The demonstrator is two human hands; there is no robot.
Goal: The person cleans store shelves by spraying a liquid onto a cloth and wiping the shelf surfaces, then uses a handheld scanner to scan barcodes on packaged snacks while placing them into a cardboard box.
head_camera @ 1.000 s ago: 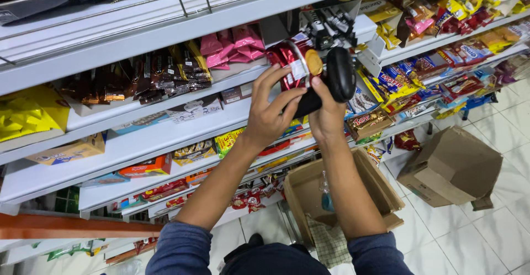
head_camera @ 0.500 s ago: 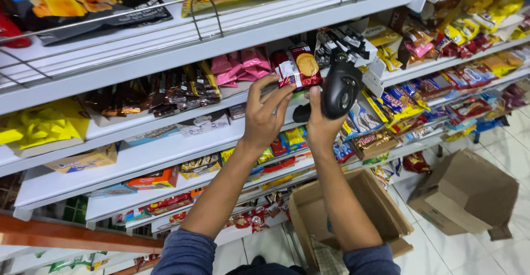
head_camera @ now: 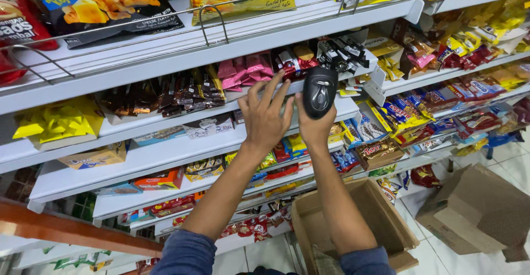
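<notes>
The right hand (head_camera: pixel 316 128) has its fingers wrapped firmly round one black handheld scanner (head_camera: pixel 319 91), raised with its head toward the snack packets at 12 o'clock, a hold that seems meant to aim it at the stock. The left hand (head_camera: pixel 266 115) is spread wide, gripping nothing, fingertips at the edge of the white shelf (head_camera: pixel 165 153) just below the pink packets (head_camera: pixel 243 72), apparently reaching for them. Dark brown packets (head_camera: pixel 165 93) sit at 10 o'clock of that hand. Two brown cardboard boxes stand on the floor: one open box (head_camera: pixel 381 220) under the forearms, another box (head_camera: pixel 480 211) at 4 o'clock.
</notes>
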